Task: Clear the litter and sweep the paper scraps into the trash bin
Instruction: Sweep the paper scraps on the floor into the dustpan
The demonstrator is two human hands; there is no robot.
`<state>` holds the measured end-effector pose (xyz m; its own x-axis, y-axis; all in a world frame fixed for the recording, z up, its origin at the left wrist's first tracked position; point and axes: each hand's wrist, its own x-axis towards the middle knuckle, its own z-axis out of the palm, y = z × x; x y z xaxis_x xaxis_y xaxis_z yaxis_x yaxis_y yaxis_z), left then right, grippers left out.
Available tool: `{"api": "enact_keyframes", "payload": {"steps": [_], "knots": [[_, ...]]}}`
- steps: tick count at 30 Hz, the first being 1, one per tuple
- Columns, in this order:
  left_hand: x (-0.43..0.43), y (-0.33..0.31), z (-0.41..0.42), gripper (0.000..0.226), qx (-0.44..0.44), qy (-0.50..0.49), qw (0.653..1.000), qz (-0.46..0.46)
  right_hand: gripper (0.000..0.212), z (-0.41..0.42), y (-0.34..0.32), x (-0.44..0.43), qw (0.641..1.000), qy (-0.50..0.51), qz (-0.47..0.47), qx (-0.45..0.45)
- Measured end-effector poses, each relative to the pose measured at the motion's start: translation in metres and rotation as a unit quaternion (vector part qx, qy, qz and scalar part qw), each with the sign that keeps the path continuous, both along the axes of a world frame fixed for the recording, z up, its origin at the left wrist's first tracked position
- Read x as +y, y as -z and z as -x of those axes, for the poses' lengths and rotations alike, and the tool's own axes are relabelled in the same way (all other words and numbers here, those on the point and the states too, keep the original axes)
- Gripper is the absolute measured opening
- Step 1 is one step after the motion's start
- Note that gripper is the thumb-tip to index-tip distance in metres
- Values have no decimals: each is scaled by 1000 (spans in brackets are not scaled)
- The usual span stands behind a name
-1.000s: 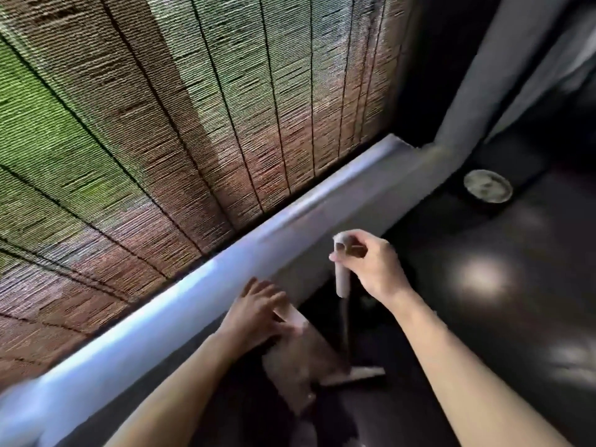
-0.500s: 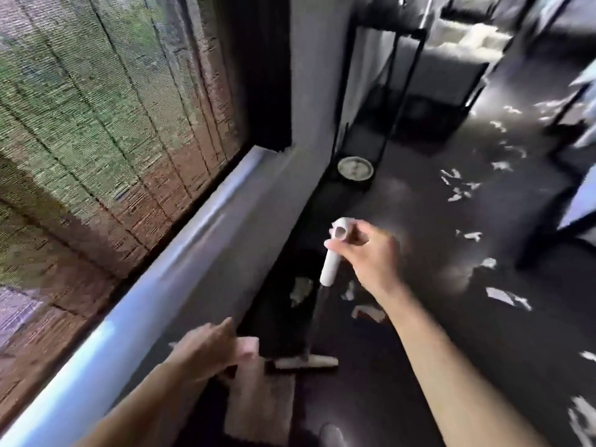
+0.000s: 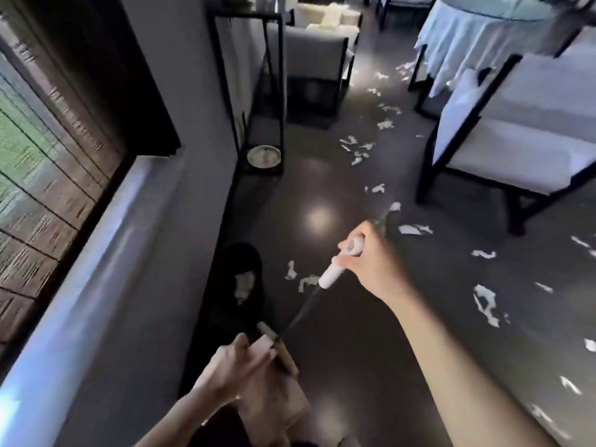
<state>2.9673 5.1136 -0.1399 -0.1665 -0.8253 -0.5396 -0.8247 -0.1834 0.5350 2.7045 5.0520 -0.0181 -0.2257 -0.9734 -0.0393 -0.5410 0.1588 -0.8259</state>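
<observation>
window [image 3: 38,150] L | bin [image 3: 225,264] by wall [image 3: 180,221] | scraps [image 3: 304,280] on floor [image 3: 338,350] R of bin | chair [image 3: 516,156] far R

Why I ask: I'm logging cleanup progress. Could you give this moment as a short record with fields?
Right grip: curled round the white broom handle, shaft angled down toward the left grip
Left grip: holds a tan dustpan low, near the wall
Paper scraps: many, scattered across the dark floor
Trash bin: dark, against the wall, something pale inside
Progress: sweeping not yet done
</observation>
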Motion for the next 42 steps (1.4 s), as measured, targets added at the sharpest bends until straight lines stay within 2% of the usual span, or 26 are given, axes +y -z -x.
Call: {"api": "enact_keyframes", "payload": {"steps": [2, 4, 8, 11, 13, 15, 16, 17, 18, 21, 24, 26, 27, 30, 31, 33, 35, 37, 39, 42], "knots": [[1, -8, 7, 37, 47, -30, 998, -9, 29, 14, 0, 9, 1000, -11, -24, -9], [3, -15, 17, 52, 73, -65, 995, -21, 21, 31, -3, 20, 1000, 24, -6, -4], [6, -12, 40, 31, 22, -7, 1000, -8, 18, 69, -21, 39, 986, 152, 61, -35], [9, -21, 63, 46, 67, -67, 996, -6, 20, 95, -36, 53, 964, 237, 83, -88], [9, -26, 78, 60, 81, -79, 994, -1, 22, 107, -38, 67, 955, 274, 79, -88], [8, -23, 87, 69, 52, -67, 996, 4, 22, 113, -27, 85, 953, 289, 45, -76], [8, -20, 92, 64, 35, -48, 998, 14, 21, 114, -17, 95, 954, 292, 21, -72], [8, -16, 96, 49, 18, -31, 999, 28, 20, 115, -5, 106, 954, 293, -4, -69], [8, -11, 99, 38, 25, -43, 998, 31, 18, 115, 7, 117, 954, 291, -34, -63], [8, 4, 108, 46, 68, -133, 989, 22, 20, 116, 42, 144, 960, 246, -128, -41], [7, 14, 116, 49, 77, -156, 984, 39, 38, 121, 65, 161, 954, 191, -228, -22], [8, 18, 120, 48, 77, -156, 984, 50, 51, 123, 77, 171, 930, 147, -338, -6], [8, 21, 121, 47, 78, -154, 984, 53, 53, 123, 82, 175, 912, 130, -388, -29], [14, 23, 121, 46, 76, -144, 985, 61, 32, 113, 96, 180, 839, 141, -476, -222], [16, 24, 121, 46, 76, -140, 985, 62, 26, 109, 100, 177, 818, 149, -496, -250], [19, 23, 122, 47, 82, -136, 985, 60, 11, 103, 112, 174, 787, 161, -541, -248], [20, 22, 124, 45, 88, -126, 986, 61, 8, 94, 124, 174, 765, 166, -580, -228], [21, 18, 127, 44, 83, -104, 989, 64, 20, 86, 134, 179, 783, 166, -568, -192], [22, 14, 130, 50, 80, -84, 991, 66, 15, 82, 139, 188, 822, 172, -520, -158], [26, 5, 138, 56, 86, -43, 993, 74, 4, 92, 136, 206, 858, 190, -464, -109]]}}
